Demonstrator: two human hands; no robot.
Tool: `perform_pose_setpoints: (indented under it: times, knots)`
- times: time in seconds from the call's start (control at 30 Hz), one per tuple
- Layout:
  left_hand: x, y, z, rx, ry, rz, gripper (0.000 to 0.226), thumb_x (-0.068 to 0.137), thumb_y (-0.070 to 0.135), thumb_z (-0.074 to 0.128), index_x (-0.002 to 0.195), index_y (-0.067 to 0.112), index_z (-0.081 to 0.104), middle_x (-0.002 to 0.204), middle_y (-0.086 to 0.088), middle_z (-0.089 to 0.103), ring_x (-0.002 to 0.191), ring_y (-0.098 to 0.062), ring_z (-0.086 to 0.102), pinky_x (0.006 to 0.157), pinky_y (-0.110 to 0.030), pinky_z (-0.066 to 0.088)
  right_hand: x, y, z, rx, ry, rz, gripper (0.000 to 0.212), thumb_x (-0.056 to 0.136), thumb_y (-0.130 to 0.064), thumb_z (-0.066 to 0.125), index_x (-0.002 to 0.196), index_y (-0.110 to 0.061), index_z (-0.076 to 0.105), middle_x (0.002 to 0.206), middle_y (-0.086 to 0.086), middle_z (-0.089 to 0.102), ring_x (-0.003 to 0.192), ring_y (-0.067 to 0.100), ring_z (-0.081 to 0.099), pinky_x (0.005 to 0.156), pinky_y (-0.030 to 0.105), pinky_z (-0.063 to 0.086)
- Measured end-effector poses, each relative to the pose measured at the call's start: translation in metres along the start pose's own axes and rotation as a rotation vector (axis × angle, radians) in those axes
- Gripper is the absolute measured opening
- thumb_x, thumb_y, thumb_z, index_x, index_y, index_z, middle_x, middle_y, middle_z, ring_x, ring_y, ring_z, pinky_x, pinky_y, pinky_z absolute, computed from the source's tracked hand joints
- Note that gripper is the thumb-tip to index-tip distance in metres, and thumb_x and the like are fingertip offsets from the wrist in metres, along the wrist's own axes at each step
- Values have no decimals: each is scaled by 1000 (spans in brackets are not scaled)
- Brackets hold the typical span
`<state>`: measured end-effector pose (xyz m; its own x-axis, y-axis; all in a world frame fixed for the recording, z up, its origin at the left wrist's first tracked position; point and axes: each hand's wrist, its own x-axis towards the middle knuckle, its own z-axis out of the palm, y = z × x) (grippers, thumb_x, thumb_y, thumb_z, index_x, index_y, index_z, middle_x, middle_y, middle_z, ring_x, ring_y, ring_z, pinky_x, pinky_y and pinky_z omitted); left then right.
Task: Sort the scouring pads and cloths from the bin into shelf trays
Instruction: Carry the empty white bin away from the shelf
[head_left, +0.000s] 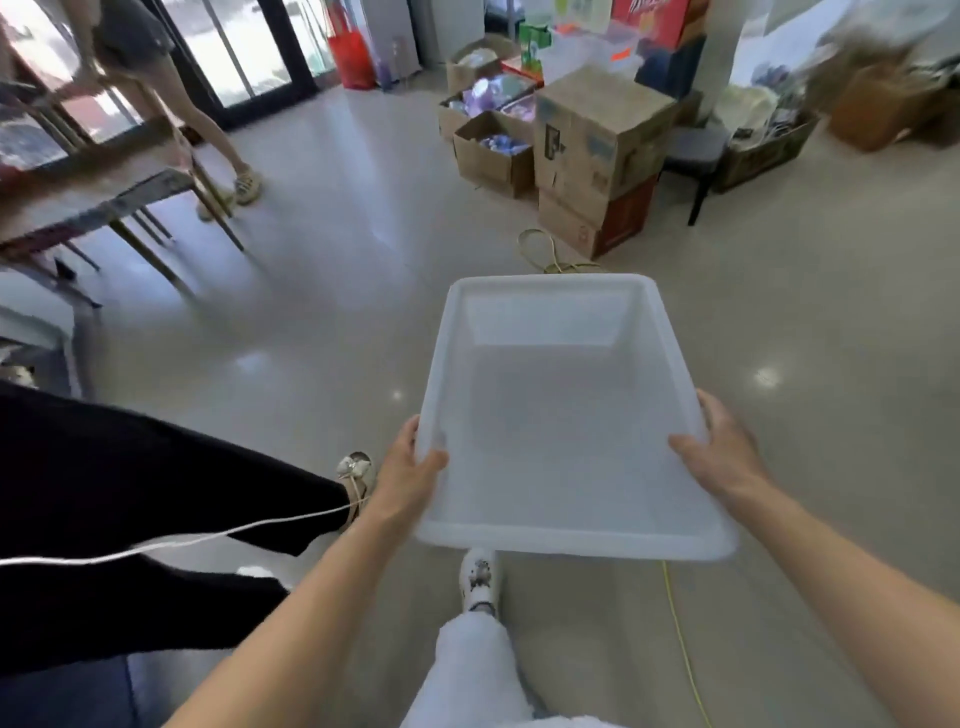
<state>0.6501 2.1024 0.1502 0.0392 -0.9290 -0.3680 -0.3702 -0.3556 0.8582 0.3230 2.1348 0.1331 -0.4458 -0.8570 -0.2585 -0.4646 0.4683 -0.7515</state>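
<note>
I carry a white translucent plastic bin (561, 291) in front of me, above the floor. Nothing lies inside it. My left hand (410, 467) grips its left rim, thumb over the edge. On the opposite rim my right hand (719, 452) holds the same way, thumb inside. No scouring pads, cloths or shelf trays are in view.
Stacked cardboard boxes (597, 156) stand ahead on the floor, with a dark chair (693, 150) to their right. A yellow cord (680, 639) runs along the floor. A person in black trousers (130, 519) is close on my left. A table (93, 197) and another person's legs (208, 130) are far left.
</note>
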Motion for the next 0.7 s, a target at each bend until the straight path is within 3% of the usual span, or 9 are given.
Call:
perform_pose_setpoints:
  times: [0.2,0.37,0.57,0.7]
  knots:
    - [150,85,-20,74,-70,108,43,90,11,59,129,28,52,114,-2,67,100,-26,66,93,-48,53,110,-75,14,110,124,6,59,79,-5,63,134,-17,49,117,7,65,101,28,63,88,38,50]
    - [253,149,-10,83,-101,164,44,90,7,60,131,21,53,116,-8,67,102,-28,64,92,-44,53,196,-124,2,112,209,19,57,79,-8,64,132,-20,50,116,4,64,100,27,62,89,39,50]
    - [370,213,31,43,-152,182,47,90,9,60,134,22,51,116,-2,66,102,-25,64,93,-44,53,318,-162,-20,95,236,22,58,81,-7,63,135,-18,47,108,0,59,99,25,60,86,33,47]
    - [449,256,66,17,-149,164,43,91,7,59,130,22,53,113,-2,66,99,-23,64,85,-35,52,413,-182,-35,119,227,38,57,81,-6,63,134,-21,48,105,0,61,97,26,61,85,35,49]
